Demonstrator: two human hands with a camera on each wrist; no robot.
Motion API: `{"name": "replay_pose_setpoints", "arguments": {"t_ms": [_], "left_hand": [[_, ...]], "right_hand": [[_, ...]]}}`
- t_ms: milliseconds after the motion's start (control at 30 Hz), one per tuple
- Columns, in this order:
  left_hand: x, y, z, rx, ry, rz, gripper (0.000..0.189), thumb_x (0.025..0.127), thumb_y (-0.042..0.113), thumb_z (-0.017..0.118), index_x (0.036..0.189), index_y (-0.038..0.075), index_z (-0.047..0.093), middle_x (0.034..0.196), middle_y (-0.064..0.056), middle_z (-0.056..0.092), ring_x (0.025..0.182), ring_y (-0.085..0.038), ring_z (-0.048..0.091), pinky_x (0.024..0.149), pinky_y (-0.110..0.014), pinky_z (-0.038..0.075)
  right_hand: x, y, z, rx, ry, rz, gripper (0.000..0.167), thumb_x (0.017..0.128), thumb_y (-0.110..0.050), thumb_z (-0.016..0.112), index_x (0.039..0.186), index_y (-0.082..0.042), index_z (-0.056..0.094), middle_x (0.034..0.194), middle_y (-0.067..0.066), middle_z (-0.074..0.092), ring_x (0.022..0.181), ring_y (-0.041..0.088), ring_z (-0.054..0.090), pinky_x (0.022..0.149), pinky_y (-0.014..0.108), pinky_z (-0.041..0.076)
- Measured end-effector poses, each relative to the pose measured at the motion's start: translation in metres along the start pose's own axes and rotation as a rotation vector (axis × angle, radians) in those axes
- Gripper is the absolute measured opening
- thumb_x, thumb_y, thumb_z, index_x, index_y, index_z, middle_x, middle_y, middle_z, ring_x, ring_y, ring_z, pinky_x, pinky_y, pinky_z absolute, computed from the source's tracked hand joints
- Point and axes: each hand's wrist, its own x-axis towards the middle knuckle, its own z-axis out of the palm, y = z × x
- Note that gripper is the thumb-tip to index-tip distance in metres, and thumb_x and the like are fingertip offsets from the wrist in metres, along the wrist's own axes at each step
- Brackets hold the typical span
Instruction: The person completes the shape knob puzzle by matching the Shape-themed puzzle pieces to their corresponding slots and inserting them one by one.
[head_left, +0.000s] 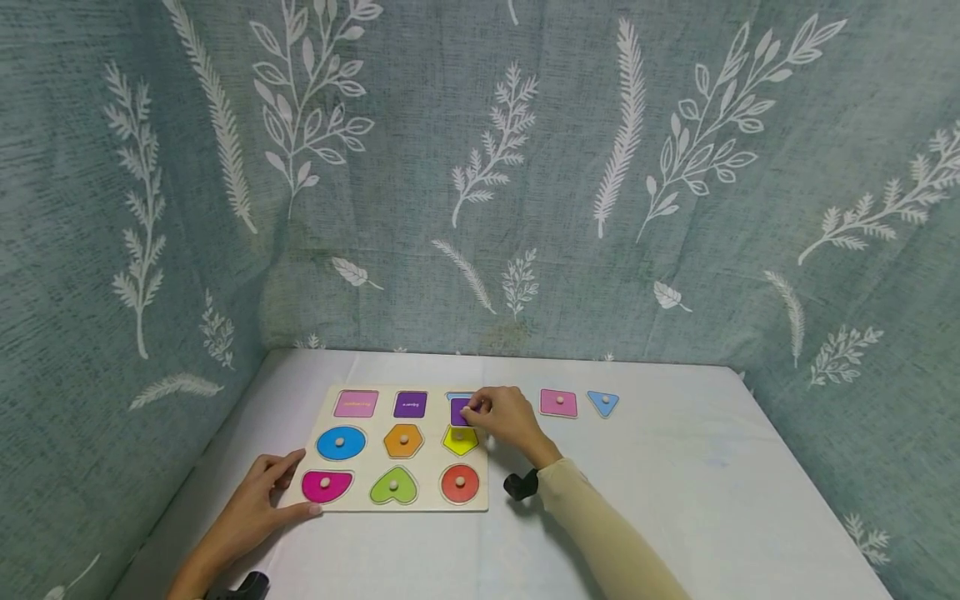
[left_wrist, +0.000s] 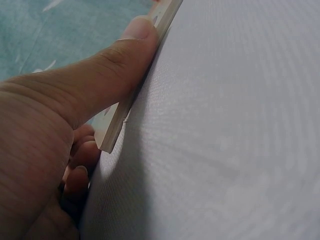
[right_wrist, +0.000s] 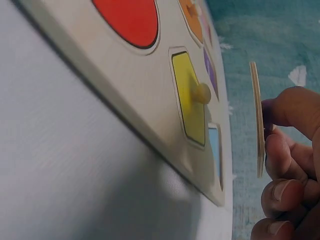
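Observation:
A wooden shape puzzle board lies flat on the white tablecloth. At its near left corner, my left hand grips it, the thumb along the near edge and the fingers at the left side. My right hand pinches the knob of a purple square piece, held above the board's far right corner. In the right wrist view that piece shows edge-on, apart from the board. Under it, the light blue recess is partly covered. Bare recesses include a pink rectangle and a purple square.
Right of the board lie a pink knobbed piece and a blue triangle piece. Seated in the board are several knobbed shapes, among them a blue oval and a green heart. Patterned curtains surround the table.

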Motion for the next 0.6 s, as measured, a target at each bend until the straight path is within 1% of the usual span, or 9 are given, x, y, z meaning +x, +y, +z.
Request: {"name": "replay_pose_setpoints", "arguments": {"t_ms": [100,233,467,600], "left_hand": [[0.000,0.001,0.000,0.007,0.004,0.008,0.104,0.074,0.049,0.090,0.150,-0.005,0.045,0.117,-0.015,0.047,0.104,-0.028,0.049,0.081,-0.034,0.049],[0.002,0.001,0.000,0.023,0.001,-0.004,0.106,0.073,0.051,0.090,0.151,-0.005,0.045,0.117,-0.016,0.047,0.104,-0.028,0.049,0.081,-0.036,0.049],[0.003,0.003,0.000,0.012,-0.027,-0.038,0.108,0.073,0.049,0.091,0.151,-0.007,0.042,0.117,-0.018,0.046,0.103,-0.030,0.047,0.080,-0.037,0.049],[0.002,0.004,-0.001,0.014,-0.018,-0.023,0.106,0.073,0.048,0.091,0.151,-0.006,0.044,0.118,-0.018,0.046,0.103,-0.029,0.048,0.080,-0.035,0.048]], "right_hand": [[0.004,-0.003,0.003,-0.019,-0.002,-0.009,0.016,0.092,-0.033,0.076,0.090,-0.017,0.075,0.067,-0.010,0.059,0.057,0.007,0.050,0.053,0.024,0.040],[0.011,-0.010,0.008,-0.039,0.001,-0.024,0.017,0.092,-0.033,0.077,0.089,-0.017,0.074,0.068,-0.011,0.060,0.059,0.007,0.051,0.056,0.024,0.042],[0.019,-0.021,0.019,-0.026,-0.030,-0.026,0.018,0.092,-0.034,0.076,0.090,-0.016,0.075,0.069,-0.011,0.060,0.056,0.006,0.049,0.051,0.023,0.039],[0.024,-0.028,0.024,-0.041,-0.044,-0.018,0.017,0.093,-0.034,0.076,0.090,-0.017,0.074,0.070,-0.011,0.059,0.058,0.005,0.050,0.053,0.022,0.040]]}}
